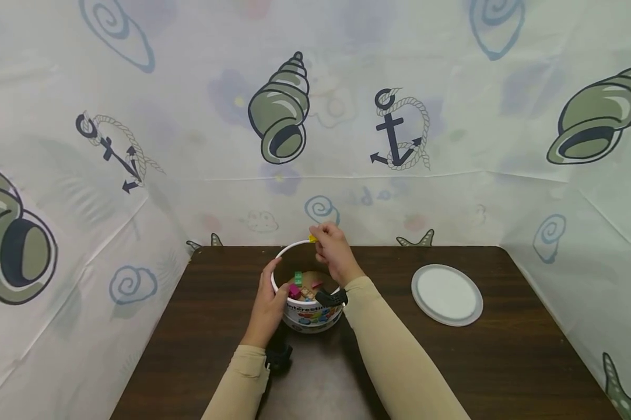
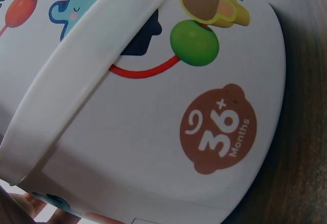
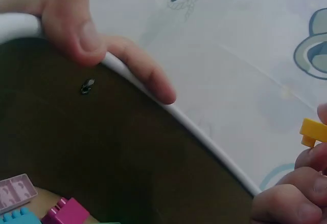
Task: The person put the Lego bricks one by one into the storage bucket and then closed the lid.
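Observation:
A round white bucket (image 1: 312,318) with colourful printing stands on the table, its mouth tilted into view. My left hand (image 1: 265,309) grips its left rim, thumb over the edge and fingers round the outside. Between thumb and fingertips, my right hand (image 1: 337,254) pinches a yellow toy brick (image 3: 312,131) at the far rim. Inside the bucket lie several loose toy bricks, among them a green one (image 1: 298,278), a magenta one (image 3: 66,213) and a pale pink one (image 3: 18,191). The left wrist view is filled by the printed bucket wall (image 2: 127,137) and a white band (image 2: 76,75).
A round white lid (image 1: 447,294) with a greyish rim lies to the right on the dark wooden table (image 1: 210,326). Behind and at both sides hangs a pale cloth (image 1: 189,87) printed with shells and anchors. Both wrists carry black bands.

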`<state>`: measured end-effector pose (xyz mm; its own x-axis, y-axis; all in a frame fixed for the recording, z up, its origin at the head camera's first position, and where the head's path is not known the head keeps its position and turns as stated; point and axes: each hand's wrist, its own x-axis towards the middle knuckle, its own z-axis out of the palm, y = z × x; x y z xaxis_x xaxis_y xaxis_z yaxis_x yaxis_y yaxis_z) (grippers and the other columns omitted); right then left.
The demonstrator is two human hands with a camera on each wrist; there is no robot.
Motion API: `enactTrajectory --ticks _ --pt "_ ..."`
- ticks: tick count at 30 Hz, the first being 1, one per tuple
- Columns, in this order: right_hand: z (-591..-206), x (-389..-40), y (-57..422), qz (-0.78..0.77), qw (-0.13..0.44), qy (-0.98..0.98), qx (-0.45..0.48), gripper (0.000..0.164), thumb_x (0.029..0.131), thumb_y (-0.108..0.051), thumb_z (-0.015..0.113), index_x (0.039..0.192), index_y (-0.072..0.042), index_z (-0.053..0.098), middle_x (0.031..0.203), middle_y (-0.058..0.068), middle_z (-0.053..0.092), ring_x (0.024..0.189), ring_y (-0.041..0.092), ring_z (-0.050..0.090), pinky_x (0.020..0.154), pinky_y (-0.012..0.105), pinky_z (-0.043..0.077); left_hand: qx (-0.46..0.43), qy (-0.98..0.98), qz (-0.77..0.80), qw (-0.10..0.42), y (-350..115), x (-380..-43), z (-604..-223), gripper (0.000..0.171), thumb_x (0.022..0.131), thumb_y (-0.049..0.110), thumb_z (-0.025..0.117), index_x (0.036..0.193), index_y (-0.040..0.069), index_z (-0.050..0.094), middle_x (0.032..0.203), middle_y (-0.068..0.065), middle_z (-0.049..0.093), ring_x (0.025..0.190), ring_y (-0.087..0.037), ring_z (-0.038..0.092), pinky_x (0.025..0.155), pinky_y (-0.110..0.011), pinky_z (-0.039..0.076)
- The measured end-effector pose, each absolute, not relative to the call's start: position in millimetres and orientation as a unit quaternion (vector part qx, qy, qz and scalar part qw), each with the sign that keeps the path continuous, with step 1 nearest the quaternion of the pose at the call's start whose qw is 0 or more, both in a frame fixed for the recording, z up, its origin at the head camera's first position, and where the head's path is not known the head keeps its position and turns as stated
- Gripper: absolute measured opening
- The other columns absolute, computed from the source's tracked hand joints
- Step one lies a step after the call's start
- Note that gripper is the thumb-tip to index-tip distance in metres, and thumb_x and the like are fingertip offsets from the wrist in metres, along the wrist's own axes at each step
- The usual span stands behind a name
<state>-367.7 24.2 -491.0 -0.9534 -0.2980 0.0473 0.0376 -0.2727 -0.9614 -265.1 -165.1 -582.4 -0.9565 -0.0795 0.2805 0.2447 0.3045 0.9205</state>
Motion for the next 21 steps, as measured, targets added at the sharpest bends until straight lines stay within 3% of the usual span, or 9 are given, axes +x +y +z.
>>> enactTrajectory --ticks 11,14,18,21 --pt "-488.9 -364.8 25.7 -0.771 0.103 0.614 -0.134 0.023 0.11 -0.037 0.066 0.102 -0.017 0.059 0.077 -0.005 0.045 0.053 0.009 0.032 0.046 0.023 0.03 -0.051 -0.799 -0.584 0.133 -166.5 -266.0 -583.6 0.066 0.108 0.04 0.063 0.167 0.034 0.034 0.172 -0.012 0.033 0.15 -0.046 0.046 0.122 -0.072 0.037" --pt "-488.9 -363.3 26.1 -0.76 0.092 0.628 -0.144 0.024 0.11 -0.04 0.066 0.103 -0.017 0.059 0.077 -0.005 0.046 0.053 0.009 0.033 0.045 0.023 0.031 -0.055 -0.798 -0.585 0.134 -166.1 -266.6 -583.9 0.067 0.108 0.032 0.062 0.168 0.031 0.033 0.173 -0.014 0.032 0.15 -0.046 0.046 0.121 -0.071 0.039" --pt "-488.8 -362.8 26.0 -0.782 0.078 0.599 -0.151 0.026 0.11 -0.039 0.065 0.105 -0.015 0.058 0.07 -0.006 0.041 0.051 0.008 0.029 0.043 0.023 0.028 -0.059 -0.798 -0.584 0.139 -165.5 -267.7 -584.2 0.069 0.107 0.022 0.063 0.169 0.027 0.033 0.172 -0.014 0.033 0.15 -0.045 0.045 0.12 -0.069 0.04" --pt "-488.6 -363.3 25.6 -0.799 0.076 0.576 -0.153 0.026 0.111 -0.037 0.063 0.108 -0.011 0.056 0.065 -0.007 0.037 0.05 0.008 0.027 0.042 0.022 0.025 -0.052 -0.799 -0.582 0.14 -165.2 -267.6 -584.0 0.069 0.106 0.023 0.063 0.168 0.031 0.033 0.172 -0.011 0.034 0.149 -0.045 0.046 0.121 -0.07 0.039"
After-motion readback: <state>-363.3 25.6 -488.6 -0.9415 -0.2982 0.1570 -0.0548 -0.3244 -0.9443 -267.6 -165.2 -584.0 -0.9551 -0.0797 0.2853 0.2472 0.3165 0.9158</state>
